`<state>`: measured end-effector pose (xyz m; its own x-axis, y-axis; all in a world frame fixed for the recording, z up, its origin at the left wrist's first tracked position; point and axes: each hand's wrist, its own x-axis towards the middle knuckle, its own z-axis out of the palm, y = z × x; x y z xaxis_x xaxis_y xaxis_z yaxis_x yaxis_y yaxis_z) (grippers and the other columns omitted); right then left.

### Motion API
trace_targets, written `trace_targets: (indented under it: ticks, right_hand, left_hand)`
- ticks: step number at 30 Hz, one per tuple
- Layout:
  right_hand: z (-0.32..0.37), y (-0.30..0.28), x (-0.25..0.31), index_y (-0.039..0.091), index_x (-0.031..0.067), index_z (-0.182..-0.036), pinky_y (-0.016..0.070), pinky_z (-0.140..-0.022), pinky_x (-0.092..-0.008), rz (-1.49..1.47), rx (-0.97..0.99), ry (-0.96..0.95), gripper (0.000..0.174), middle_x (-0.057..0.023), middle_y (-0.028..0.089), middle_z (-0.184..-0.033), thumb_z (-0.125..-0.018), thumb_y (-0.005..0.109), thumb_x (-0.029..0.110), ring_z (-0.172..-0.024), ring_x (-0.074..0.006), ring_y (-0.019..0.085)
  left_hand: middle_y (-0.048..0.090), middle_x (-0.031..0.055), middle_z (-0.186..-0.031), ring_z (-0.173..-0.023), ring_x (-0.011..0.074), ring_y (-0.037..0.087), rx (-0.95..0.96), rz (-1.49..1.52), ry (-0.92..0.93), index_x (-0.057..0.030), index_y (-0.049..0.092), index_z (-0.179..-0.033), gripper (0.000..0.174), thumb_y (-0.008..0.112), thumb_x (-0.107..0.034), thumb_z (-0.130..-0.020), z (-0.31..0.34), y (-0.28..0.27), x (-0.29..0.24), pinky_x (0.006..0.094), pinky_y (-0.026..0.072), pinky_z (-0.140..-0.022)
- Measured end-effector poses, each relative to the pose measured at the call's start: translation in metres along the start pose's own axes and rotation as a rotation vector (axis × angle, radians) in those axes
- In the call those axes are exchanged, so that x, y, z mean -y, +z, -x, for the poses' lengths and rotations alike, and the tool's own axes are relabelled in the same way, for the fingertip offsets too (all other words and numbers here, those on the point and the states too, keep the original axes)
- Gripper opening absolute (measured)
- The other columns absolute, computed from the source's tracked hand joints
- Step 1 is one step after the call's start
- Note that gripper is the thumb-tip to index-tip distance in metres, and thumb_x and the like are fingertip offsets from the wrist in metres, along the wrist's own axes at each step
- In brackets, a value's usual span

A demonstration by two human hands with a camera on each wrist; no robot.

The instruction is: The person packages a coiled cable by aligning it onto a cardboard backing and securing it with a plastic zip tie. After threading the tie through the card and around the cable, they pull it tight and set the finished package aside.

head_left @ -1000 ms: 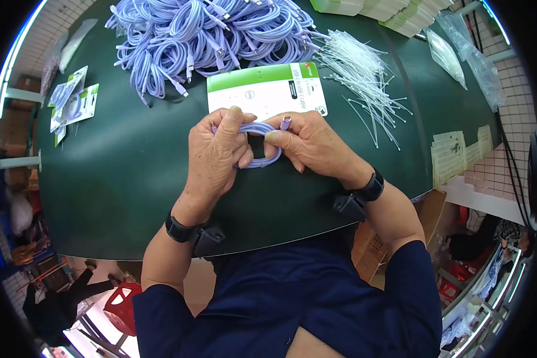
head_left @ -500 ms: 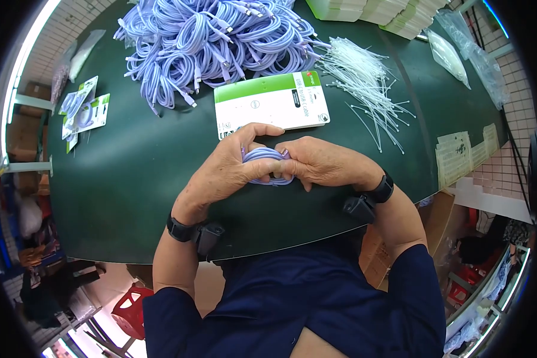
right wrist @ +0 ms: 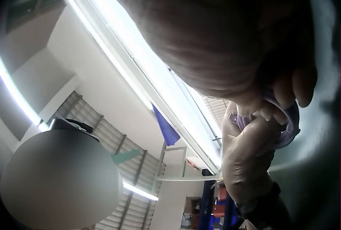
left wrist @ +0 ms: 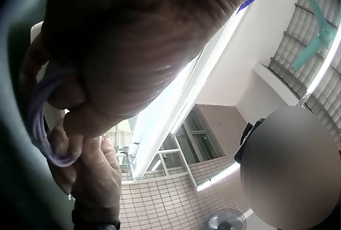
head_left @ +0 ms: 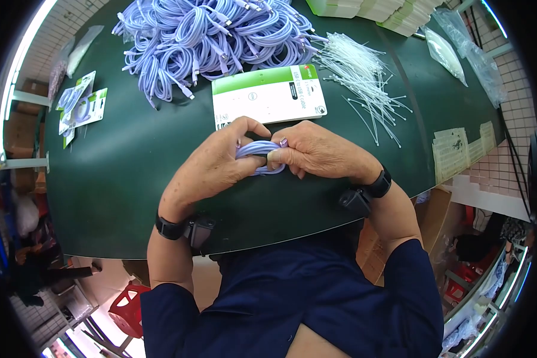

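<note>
A coiled lilac USB cable (head_left: 261,147) is held between both hands over the near part of the table. My left hand (head_left: 212,160) grips the coil's left side, thumb reaching into the loop and index finger arched above it. On the other side my right hand (head_left: 323,153) pinches the coil between thumb and fingers. A metal-tipped plug (head_left: 283,142) sticks up beside the right index finger. In the left wrist view the lilac loop (left wrist: 37,114) rings the fingers. Just beyond the hands lies a stack of green-and-white packaging cards (head_left: 267,95).
A large pile of lilac cables (head_left: 215,42) covers the back of the green table (head_left: 119,197). White zip ties (head_left: 364,74) lie loose to its right. Packed cables on cards (head_left: 80,110) sit at far left. Card stacks (head_left: 394,15) and a plastic bag (head_left: 444,53) are at back right.
The left thumb has moved from the coil's upper side down to its near side and into the loop. The left index finger now arches above the coil. The right hand keeps its pinch.
</note>
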<state>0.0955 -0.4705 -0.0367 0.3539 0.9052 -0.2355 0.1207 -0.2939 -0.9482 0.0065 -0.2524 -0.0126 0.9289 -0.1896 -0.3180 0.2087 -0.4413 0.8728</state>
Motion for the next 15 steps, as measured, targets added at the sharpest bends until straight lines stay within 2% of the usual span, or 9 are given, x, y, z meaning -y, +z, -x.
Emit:
trace_targets:
  ticks: [3,6,10,15]
  right_hand:
    - [0.005,0.000,0.004,0.072,-0.0003,-0.100,0.0522,-0.059,-0.0275,-0.056,0.005,0.014,0.032,-0.0045,0.066,-0.077,-0.107,0.057,0.028,-0.062,-0.0112,0.060]
    - [0.006,0.000,0.010,0.074,0.0004,-0.098,0.0519,-0.058,-0.0261,-0.057,0.020,0.038,0.033,-0.0040,0.067,-0.077,-0.107,0.058,0.028,-0.062,-0.0105,0.061]
    - [0.005,0.000,0.010,0.076,0.0014,-0.095,0.0513,-0.059,-0.0244,-0.028,0.072,0.089,0.034,-0.0035,0.067,-0.076,-0.106,0.059,0.030,-0.062,-0.0096,0.060]
    - [0.003,0.000,0.001,0.075,0.0006,-0.095,0.0509,-0.060,-0.0241,-0.093,-0.075,-0.049,0.034,-0.0035,0.070,-0.081,-0.107,0.059,0.028,-0.063,-0.0088,0.060]
  left_hand:
    - [0.070,0.0104,-0.091,-0.079,0.0145,0.063,0.003,0.016,0.003,0.0003,0.060,-0.124,0.043,0.072,-0.009,-0.083,0.008,-0.005,-0.008,0.0302,0.0497,-0.072]
    - [0.068,0.0070,-0.083,-0.073,0.0110,0.060,0.049,-0.014,-0.099,0.0003,0.061,-0.124,0.046,0.073,-0.009,-0.080,0.010,-0.008,-0.014,0.0275,0.0473,-0.067]
    - [0.067,0.0027,-0.078,-0.071,0.0094,0.059,0.069,-0.006,-0.143,0.0011,0.060,-0.125,0.047,0.073,-0.007,-0.081,0.015,-0.008,-0.016,0.0259,0.0453,-0.064]
    - [0.068,0.0053,-0.085,-0.075,0.0096,0.060,-0.016,0.156,-0.031,0.0026,0.058,-0.130,0.050,0.074,-0.004,-0.082,0.006,-0.009,-0.010,0.0268,0.0472,-0.067]
